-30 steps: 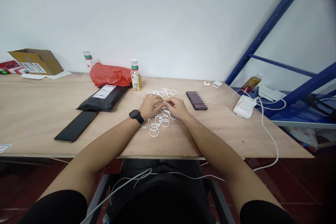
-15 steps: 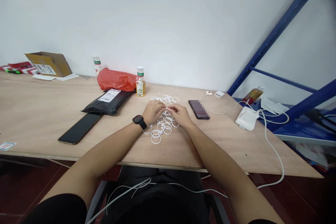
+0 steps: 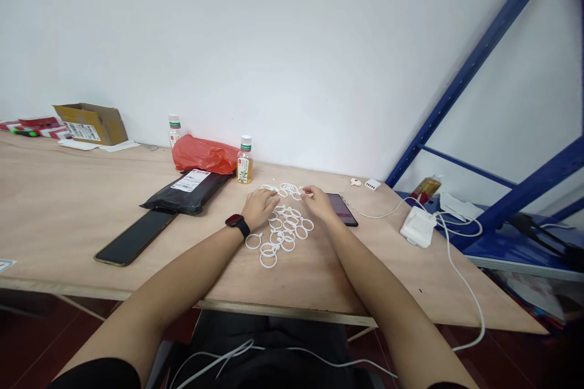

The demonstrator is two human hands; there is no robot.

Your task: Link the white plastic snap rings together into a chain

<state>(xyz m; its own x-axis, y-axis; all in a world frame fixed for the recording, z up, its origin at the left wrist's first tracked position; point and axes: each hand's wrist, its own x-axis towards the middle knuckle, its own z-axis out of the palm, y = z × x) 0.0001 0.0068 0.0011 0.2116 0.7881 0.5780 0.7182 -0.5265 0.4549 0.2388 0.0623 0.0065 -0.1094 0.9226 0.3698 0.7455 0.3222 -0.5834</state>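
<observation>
White plastic rings with small eyelets, like curtain rings [image 3: 288,225], lie in a loose overlapping pile between my forearms. A smaller cluster of the same rings [image 3: 288,187] lies just beyond my hands. My left hand [image 3: 261,208], a black watch on its wrist, rests at the left edge of the pile, its fingers loosely bent and slightly apart around nothing visible. Across from it, my right hand [image 3: 317,202] is at the right end of the far cluster. Its thumb and index finger look parted, close to one ring; its other fingers are partly hidden.
A phone [image 3: 342,209] lies right of my right hand. To the left are a black parcel [image 3: 189,191], a large phone [image 3: 135,237], a red plastic bag [image 3: 205,155] and a drink bottle [image 3: 245,161]. A white charger [image 3: 418,226] with cables sits near a blue rack [image 3: 474,67].
My hands have drawn apart, ending the fingertip pinch they shared over the pile. More of the rings between them now shows. The whole view has shifted slightly.
</observation>
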